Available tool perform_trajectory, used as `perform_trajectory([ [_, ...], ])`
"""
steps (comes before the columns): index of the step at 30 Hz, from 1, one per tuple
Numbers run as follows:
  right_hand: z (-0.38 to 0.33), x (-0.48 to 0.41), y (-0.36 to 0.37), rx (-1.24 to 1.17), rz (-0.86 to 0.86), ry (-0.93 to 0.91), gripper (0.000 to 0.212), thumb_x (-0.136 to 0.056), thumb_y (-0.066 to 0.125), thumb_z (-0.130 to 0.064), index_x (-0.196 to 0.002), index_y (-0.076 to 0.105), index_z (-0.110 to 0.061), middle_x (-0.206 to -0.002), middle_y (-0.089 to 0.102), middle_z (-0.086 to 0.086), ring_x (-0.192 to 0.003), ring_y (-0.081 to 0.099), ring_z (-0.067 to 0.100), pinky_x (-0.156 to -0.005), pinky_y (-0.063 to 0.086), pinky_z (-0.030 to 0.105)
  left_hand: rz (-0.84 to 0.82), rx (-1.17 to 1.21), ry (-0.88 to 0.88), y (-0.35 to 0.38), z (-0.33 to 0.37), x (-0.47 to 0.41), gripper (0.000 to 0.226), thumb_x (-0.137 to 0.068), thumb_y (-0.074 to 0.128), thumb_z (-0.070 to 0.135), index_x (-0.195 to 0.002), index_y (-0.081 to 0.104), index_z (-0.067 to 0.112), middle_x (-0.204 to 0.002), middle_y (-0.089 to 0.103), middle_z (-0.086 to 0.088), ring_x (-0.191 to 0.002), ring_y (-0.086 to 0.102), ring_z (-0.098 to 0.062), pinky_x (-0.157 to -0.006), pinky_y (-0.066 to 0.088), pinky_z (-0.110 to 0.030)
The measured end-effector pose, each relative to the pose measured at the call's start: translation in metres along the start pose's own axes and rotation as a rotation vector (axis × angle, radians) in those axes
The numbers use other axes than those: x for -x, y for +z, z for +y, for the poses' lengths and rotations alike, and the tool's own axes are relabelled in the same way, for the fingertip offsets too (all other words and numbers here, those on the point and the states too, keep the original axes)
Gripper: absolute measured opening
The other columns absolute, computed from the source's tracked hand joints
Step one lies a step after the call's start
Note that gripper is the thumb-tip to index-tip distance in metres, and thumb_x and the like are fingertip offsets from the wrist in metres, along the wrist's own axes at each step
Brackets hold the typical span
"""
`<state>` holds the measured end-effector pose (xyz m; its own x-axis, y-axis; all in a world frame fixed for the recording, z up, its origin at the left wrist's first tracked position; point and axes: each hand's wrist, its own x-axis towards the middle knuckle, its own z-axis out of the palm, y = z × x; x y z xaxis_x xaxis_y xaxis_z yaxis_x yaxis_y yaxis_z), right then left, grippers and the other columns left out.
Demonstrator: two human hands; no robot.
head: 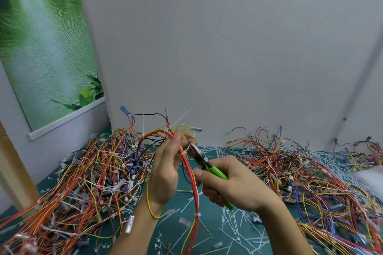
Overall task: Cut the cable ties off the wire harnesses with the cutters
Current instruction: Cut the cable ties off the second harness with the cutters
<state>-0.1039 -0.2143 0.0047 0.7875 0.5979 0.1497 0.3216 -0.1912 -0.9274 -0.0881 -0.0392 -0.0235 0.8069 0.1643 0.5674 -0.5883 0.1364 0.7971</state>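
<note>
My left hand (165,168) grips a wire harness (189,174) of red, orange and yellow wires, held up above the table. A white cable tie (183,153) wraps the bundle just beside my left fingers. My right hand (230,184) holds green-handled cutters (207,164), and their dark jaws point up-left and touch that tie. More white ties sit on the same harness, one higher up (167,130) and one lower down (196,214).
A big tangle of harnesses (83,182) lies on the left of the green mat (209,232), another heap (310,172) on the right. Cut white tie pieces (234,223) litter the mat between them. A grey wall stands close behind.
</note>
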Motion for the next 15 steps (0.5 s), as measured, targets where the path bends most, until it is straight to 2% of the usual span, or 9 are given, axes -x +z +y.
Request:
perform_trajectory([
  [3, 0.003, -0.004, 0.005, -0.087, 0.055, -0.041, 0.042, -0.092, 0.071, -0.046, -0.061, 0.056, -0.022, -0.056, 0.043, -0.001, -0.049, 0.037, 0.018, -0.049, 0.033, 0.028, 0.022, 0.035, -0.043, 0.003, -0.001, 0.000, 0.060, -0.089, 0.048, 0.053, -0.107, 0.069, -0.001, -0.109, 0.069, -0.019, -0.111, 0.065, -0.032, -0.096, 0.052, -0.036],
  [6, 0.002, -0.004, 0.004, -0.248, 0.074, -0.153, 0.049, -0.090, 0.076, -0.044, -0.062, 0.042, -0.022, -0.058, 0.028, 0.002, -0.051, 0.026, 0.019, -0.049, 0.025, 0.031, -0.013, 0.015, 0.000, 0.004, 0.003, -0.002, 0.044, -0.096, 0.042, 0.047, -0.082, 0.069, 0.016, -0.089, 0.064, -0.009, -0.090, 0.059, -0.029, -0.090, 0.045, -0.049],
  [8, 0.002, -0.001, -0.001, -0.300, 0.079, -0.191, 0.052, -0.090, 0.077, -0.046, -0.063, 0.042, -0.018, -0.059, 0.028, 0.004, -0.052, 0.027, 0.019, -0.049, 0.026, 0.031, -0.032, 0.023, 0.011, 0.005, 0.006, -0.004, 0.044, -0.099, 0.039, 0.045, -0.075, 0.066, 0.020, -0.082, 0.060, -0.005, -0.082, 0.054, -0.025, -0.083, 0.044, -0.043],
  [11, 0.003, -0.001, -0.005, -0.254, 0.132, -0.210, 0.042, -0.093, 0.072, -0.043, -0.062, 0.055, -0.019, -0.057, 0.040, 0.001, -0.052, 0.035, 0.018, -0.050, 0.034, 0.030, -0.058, 0.067, -0.002, 0.006, 0.008, -0.003, 0.043, -0.099, 0.040, 0.045, -0.073, 0.067, 0.024, -0.083, 0.061, 0.001, -0.082, 0.055, -0.019, -0.079, 0.045, -0.029],
  [15, 0.003, -0.001, -0.008, -0.185, 0.123, -0.185, 0.047, -0.095, 0.067, -0.044, -0.066, 0.053, -0.011, -0.059, 0.043, 0.008, -0.052, 0.042, 0.020, -0.050, 0.040, 0.029, -0.124, 0.027, 0.021, 0.007, 0.010, -0.005, 0.045, -0.102, 0.036, 0.043, -0.075, 0.060, 0.018, -0.085, 0.054, -0.003, -0.085, 0.050, -0.021, -0.080, 0.042, -0.027],
])
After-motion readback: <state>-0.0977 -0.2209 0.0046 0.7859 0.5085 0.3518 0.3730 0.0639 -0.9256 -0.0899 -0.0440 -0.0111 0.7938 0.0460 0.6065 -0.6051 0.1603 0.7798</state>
